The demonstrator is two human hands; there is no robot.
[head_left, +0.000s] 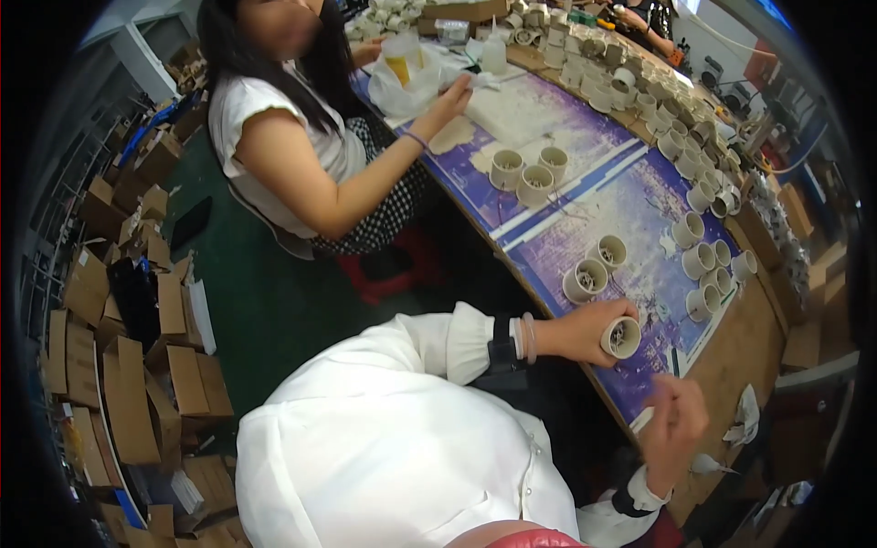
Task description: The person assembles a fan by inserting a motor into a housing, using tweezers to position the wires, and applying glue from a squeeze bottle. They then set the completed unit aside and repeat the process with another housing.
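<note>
The left hand [596,331] is clasping a cream cup [628,325] mouth-up, perhaps preventing spills, the half-curled right hand [677,416] hovering seemingly empty.

Your work surface [763,340], brown board partly covered by scuffed, pale-marked sheets [630,208] in purple and blue.
On it, two cups [585,280] stand upright just beyond your left hand [585,331], on the purple; farther past that hand, toward the other person's side, a trio of cups [534,188] stands close together. Beyond your right hand [678,416] you have a cluster of cups [699,262] near the outer edge of the sheet, and well past both hands a long heap of cups [671,143] lines the far side. Just right of your right hand, on the bare board, lies a crumpled white scrap [745,416], with a small nozzled bottle [705,464] nearer to you.
</note>
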